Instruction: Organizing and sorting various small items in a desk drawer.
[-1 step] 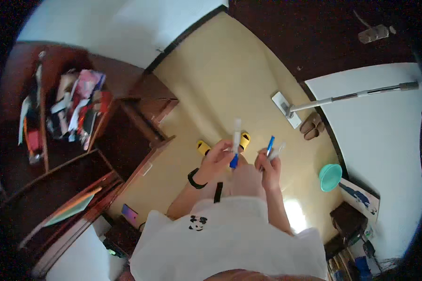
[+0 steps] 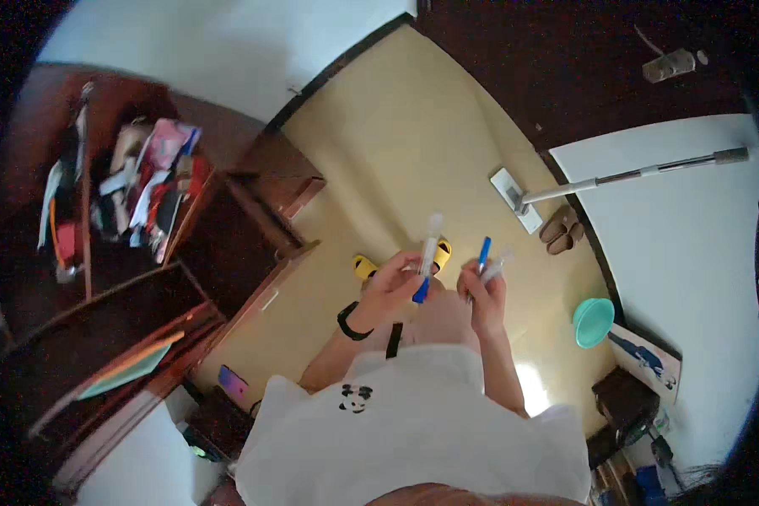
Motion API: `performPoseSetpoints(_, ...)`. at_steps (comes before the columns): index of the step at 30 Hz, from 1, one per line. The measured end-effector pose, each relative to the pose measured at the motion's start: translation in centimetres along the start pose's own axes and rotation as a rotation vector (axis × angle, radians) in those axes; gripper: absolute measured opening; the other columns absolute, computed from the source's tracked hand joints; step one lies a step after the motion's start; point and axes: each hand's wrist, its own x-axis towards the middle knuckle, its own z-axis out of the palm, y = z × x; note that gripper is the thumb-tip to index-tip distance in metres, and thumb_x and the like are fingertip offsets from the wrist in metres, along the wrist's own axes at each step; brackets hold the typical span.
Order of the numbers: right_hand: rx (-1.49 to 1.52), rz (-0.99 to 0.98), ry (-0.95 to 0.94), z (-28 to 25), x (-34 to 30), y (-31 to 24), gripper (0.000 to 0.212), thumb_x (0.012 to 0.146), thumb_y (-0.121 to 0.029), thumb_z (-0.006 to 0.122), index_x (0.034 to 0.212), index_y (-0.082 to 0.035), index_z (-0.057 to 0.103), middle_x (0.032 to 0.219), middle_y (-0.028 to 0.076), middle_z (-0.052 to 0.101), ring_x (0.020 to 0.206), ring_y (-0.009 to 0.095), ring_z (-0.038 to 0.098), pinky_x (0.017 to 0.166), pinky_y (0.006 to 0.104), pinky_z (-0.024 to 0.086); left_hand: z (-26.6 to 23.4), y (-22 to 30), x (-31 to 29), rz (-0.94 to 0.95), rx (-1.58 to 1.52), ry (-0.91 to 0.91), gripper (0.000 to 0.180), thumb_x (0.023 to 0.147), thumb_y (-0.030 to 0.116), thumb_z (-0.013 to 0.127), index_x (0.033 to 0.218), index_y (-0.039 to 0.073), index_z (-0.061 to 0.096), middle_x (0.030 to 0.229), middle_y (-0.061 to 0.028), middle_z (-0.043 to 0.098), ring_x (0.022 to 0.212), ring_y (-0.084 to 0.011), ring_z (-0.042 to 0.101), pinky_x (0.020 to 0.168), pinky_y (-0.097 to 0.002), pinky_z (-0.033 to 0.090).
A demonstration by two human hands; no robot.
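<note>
In front of my body, my left hand (image 2: 388,285) is closed around a slim clear-and-white tube with a blue end (image 2: 430,253). The tube stands tilted, its clear tip pointing away from me and its blue end toward me. My right hand (image 2: 485,302), a short distance to the right, grips a blue pen-like stick (image 2: 485,250) between its fingers. A clear, pale plastic piece (image 2: 495,267) pokes out of the same hand beside the stick. What kind of items these are is too small to tell. A black band circles my left wrist.
At left stands a dark wooden cabinet (image 2: 253,232) with its compartments open, full of mixed items (image 2: 148,190). Yellow slippers (image 2: 364,267) are on my feet. A flat mop (image 2: 515,199), brown shoes (image 2: 561,228) and a green basin (image 2: 594,322) line the right wall.
The tube in my left hand leans slightly more to the right. The blue stick in my right hand has shifted a little away from me. The grips stay the same.
</note>
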Motion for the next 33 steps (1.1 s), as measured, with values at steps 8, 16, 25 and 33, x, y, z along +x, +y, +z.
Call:
performPoseSetpoints(8, -0.191, -0.145, -0.412, 9.3, -2.9, -4.4, 0.016, 0.081, -0.016, 0.051, 0.09, -0.004, 0.049, 0.061, -0.002, 0.046, 0.052, 0.006, 0.041, 0.046, 0.0191, 0.033, -0.9, 6.6, -11.8, 0.281, 0.288, 0.218, 0.028, 0.084, 0.009, 0.041, 0.111, 0.001, 0.039, 0.087, -0.0059, 0.051, 0.06, -0.0073, 0.04, 0.052, -0.019, 0.034)
performPoseSetpoints(16, 0.113, 0.314, -0.807, 24.3, -7.6, 0.8, 0.022, 0.084, -0.026, 0.046, 0.087, -0.005, 0.047, 0.059, -0.001, 0.043, 0.052, 0.009, 0.04, 0.047, 0.0217, 0.033, -9.1, 12.4, -22.7, 0.439, 0.05, 0.39, 0.025, 0.085, 0.011, 0.042, 0.108, 0.002, 0.04, 0.094, -0.0083, 0.053, 0.064, -0.0086, 0.051, 0.055, -0.0184, 0.041)
performPoseSetpoints(25, 0.07, 0.378, -0.844, 34.9, -10.7, 4.4, 0.017, 0.082, -0.022, 0.049, 0.086, -0.005, 0.05, 0.061, 0.001, 0.046, 0.052, 0.01, 0.042, 0.047, 0.0239, 0.036, -17.6, 14.6, -29.9, 0.688, 0.137, 0.617, 0.022, 0.08, 0.003, 0.045, 0.101, -0.001, 0.049, 0.087, -0.0077, 0.056, 0.059, -0.0066, 0.047, 0.05, -0.0166, 0.036)
performPoseSetpoints(33, 0.136, 0.509, -1.128, 38.8, -10.8, 4.5, 0.038, 0.086, -0.039, 0.028, 0.091, -0.005, 0.046, 0.059, 0.002, 0.039, 0.05, 0.01, 0.036, 0.046, 0.0238, 0.033, -21.7, 16.3, -31.1, 0.911, 0.456, 0.764, 0.022, 0.066, -0.004, 0.057, 0.087, 0.0, 0.059, 0.084, -0.0079, 0.053, 0.077, -0.0154, 0.048, 0.068, -0.0238, 0.038)
